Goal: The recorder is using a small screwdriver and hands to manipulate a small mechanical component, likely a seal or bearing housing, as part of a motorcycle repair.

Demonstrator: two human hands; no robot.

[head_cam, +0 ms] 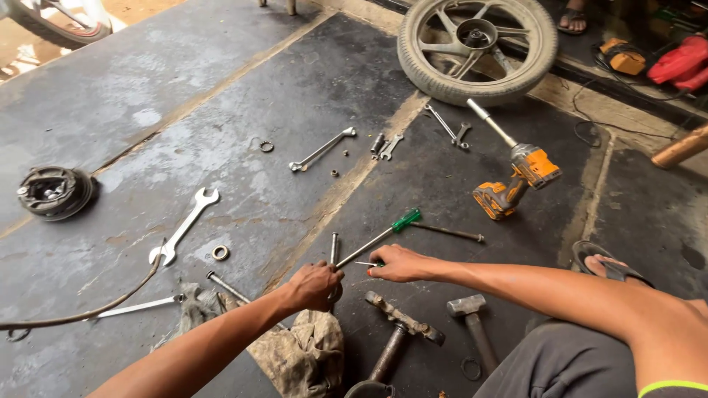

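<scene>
Dark, stained concrete floor (221, 133) with pale seams, tools scattered across it. I see my left hand (316, 286) closed, its grip narrow around the lower end of a short metal rod (334, 248) that stands nearly upright off the floor. My right hand (398, 263) sits just beside it, fingertips pinched on a thin pin-like piece (366, 264); I cannot tell what that piece is. Directly behind the right hand lies a green-handled screwdriver (383, 232), its shaft running down toward the two hands. In front of the hands, nearest me: a dirty rag (302, 357), a hammer (472, 320) and a rusty pipe-shaped tool (398, 332). Left of the hands lie a large open-end spanner (184, 225), a small ring (220, 253) and a cable (88, 313). Farther off: an orange cordless impact driver (516, 180), a second long spanner (321, 149), a brake drum plate (53, 191) at far left, and a spoked wheel with tyre (477, 46) at the top. A sandalled foot (608, 267) rests on the right.
</scene>
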